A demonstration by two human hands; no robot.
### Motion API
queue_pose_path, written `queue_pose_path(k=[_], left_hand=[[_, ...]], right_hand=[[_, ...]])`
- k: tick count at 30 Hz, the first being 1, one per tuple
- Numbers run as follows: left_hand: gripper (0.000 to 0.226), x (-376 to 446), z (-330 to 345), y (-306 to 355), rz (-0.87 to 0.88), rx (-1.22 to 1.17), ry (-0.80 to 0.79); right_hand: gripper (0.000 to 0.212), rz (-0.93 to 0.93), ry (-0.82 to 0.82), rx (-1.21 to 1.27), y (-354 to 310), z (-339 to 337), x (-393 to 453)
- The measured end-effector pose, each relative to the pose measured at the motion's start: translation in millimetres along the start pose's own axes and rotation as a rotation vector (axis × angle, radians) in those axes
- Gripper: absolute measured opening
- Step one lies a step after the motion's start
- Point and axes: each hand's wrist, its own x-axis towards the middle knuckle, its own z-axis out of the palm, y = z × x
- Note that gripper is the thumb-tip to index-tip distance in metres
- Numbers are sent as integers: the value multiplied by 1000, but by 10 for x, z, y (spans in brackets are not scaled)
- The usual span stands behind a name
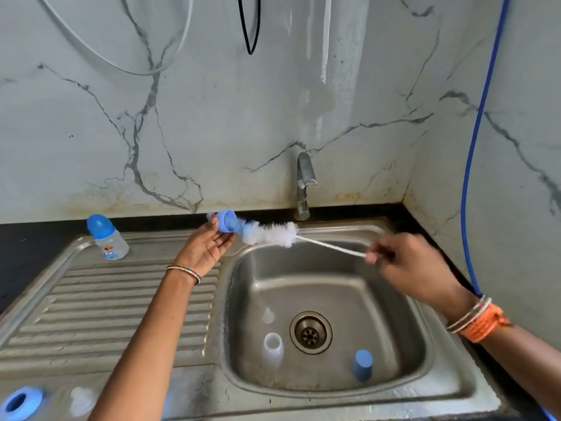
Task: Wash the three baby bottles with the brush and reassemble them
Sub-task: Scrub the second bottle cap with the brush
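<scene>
From the head camera, the left hand [209,247] is holding a blue ring [227,221] at its fingertips, palm turned up, above the rim where the drainboard [91,299] is meeting the basin [328,287]. The brush [273,233] is lying just right of that grip, its white bristle head touching the ring, its thin wire stem running right and slightly down to the right hand [403,262]. The right grip is pinching the stem's end; it is blurred, so the finger positions are not clear. Both hands are hovering over the back half of the basin, just in front of the tap [304,183].

Below the grips, inside the basin, a clear bottle body [273,347] is lying left of the drain [310,332], a teat [268,316] just behind it, and a blue cap [362,364] is sitting toward the front right. Far left of the left grip, an assembled bottle [107,237] is standing upright at the drainboard's back edge. At the near left corner, a second blue ring [19,402] and a clear piece [82,401] are resting on the steel. The wall is closing in behind and to the right, where a blue hose [473,165] is hanging.
</scene>
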Motion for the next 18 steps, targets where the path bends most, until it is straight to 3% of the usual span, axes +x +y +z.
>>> queue_pose_path(k=[1,2,3,4,7,8,9,10,13,14,16,18], left_hand=[[59,7,-13,10,6,-15,-19],[58,6,-18,17,7,-24,-31],[55,0,-12,19,10,-24,-46],[53,-7,-1,16,9,-17,-54],[69,-17,58,-7,-13,7,-27],[74,-16,72,-10,-12,11,-4],[73,-12,75,-10,3,12,5],[67,-11,76,-2,26,12,-5],[49,-8,81,27,97,7,-34],[47,-8,72,35,113,7,-36],[46,-22,54,46,124,-7,-40],[48,-27,37,55,127,-20,-32]], right_hand=[[21,147,-222,241,8,-31,30],[26,242,-331,390,27,-56,61],[26,235,-332,395,47,-57,73],[22,163,-237,250,77,-30,84],[17,-75,337,-287,88,17,61],[18,-136,438,-329,75,24,63],[17,-124,420,-306,81,14,89],[14,-63,295,-191,76,-17,125],[30,332,-452,445,4,-86,154],[34,394,-571,548,18,-92,149],[36,333,-574,548,44,-76,161],[31,212,-406,404,62,-33,164]])
